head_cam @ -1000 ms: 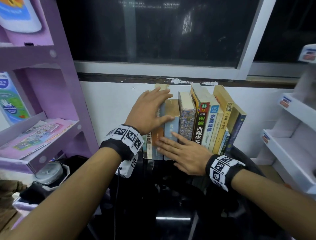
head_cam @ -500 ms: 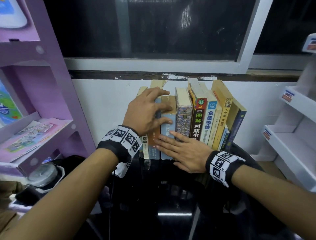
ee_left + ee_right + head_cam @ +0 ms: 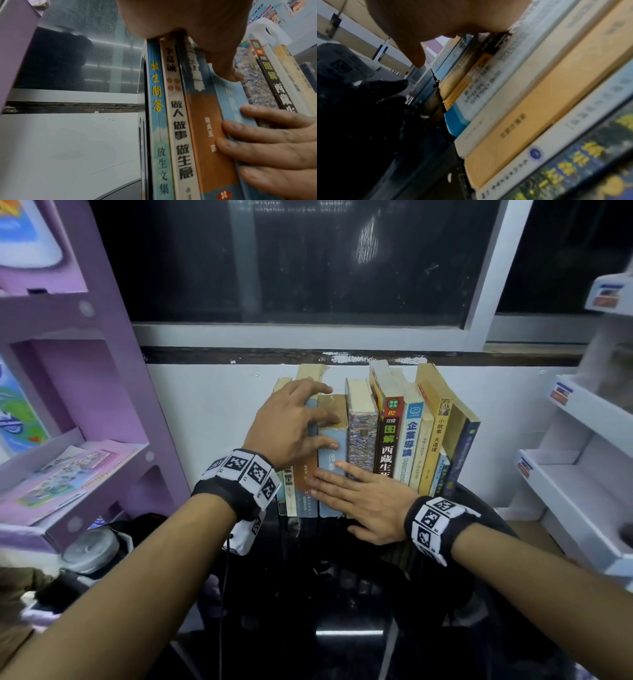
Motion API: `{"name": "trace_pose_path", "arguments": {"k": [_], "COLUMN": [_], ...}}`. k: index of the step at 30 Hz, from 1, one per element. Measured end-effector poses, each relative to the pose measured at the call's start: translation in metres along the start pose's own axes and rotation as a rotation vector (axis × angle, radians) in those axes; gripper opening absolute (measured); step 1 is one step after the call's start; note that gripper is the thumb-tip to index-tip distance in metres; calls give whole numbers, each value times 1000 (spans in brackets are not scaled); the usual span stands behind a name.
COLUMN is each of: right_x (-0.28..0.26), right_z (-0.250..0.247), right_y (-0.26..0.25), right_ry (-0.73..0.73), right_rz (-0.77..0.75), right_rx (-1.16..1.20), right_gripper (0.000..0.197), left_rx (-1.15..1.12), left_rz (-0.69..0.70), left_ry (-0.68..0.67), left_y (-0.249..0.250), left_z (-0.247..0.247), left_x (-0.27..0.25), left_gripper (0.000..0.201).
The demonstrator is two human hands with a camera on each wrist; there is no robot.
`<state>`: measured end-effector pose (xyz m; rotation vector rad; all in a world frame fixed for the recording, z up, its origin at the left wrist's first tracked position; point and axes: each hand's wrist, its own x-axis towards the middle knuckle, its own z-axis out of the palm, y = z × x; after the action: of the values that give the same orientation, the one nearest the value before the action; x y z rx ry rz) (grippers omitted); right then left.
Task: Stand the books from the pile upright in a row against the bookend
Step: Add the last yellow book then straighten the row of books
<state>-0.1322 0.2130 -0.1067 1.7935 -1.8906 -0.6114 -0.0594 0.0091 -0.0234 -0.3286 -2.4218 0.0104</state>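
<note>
Several books stand upright in a row on the black table (image 3: 342,594), backs to the white wall. My left hand (image 3: 308,419) lies over the upper spines and tops of the left books, fingers spread, thumb on the light-blue book (image 3: 330,508). My right hand (image 3: 342,501) presses flat, fingers straight, on the lower spines of the orange book (image 3: 301,477) and the light-blue one. In the left wrist view a thin black plate (image 3: 145,121) stands against the leftmost blue book (image 3: 156,108). The dark-blue book (image 3: 460,460) at the right end leans left.
A purple shelf unit (image 3: 102,405) with leaflets stands close on the left. A white shelf unit (image 3: 565,474) is on the right. A dark window (image 3: 308,268) runs above the wall. A black curved object (image 3: 486,508) sits by the right end of the row.
My left hand has slid up the spines and its fingers now bend over the book tops. The right hand stays flat on the lower spines. The view has shifted slightly.
</note>
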Motion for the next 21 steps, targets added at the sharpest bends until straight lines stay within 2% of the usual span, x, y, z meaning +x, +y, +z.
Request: {"name": "trace_pose_path", "arguments": {"k": [3, 5, 11, 15, 21], "right_x": [-7, -17, -47, -56, -62], "right_z": [-5, -6, -3, 0, 13], "right_y": [-3, -4, 4, 11, 18], "right_ry": [12, 15, -13, -1, 26], "right_rz": [3, 13, 37, 62, 64], "right_rx": [6, 12, -19, -33, -46], "right_gripper": [86, 84, 79, 77, 79], "left_rx": [21, 8, -174, -260, -315], "left_rz": [-24, -31, 5, -69, -147], "left_ry": [-19, 22, 9, -45, 7], "left_y": [5, 13, 55, 74, 77], "left_z": [-5, -8, -3, 10, 31], "left_x": [1, 5, 27, 38, 46], "left_gripper": [52, 58, 70, 79, 79]}}
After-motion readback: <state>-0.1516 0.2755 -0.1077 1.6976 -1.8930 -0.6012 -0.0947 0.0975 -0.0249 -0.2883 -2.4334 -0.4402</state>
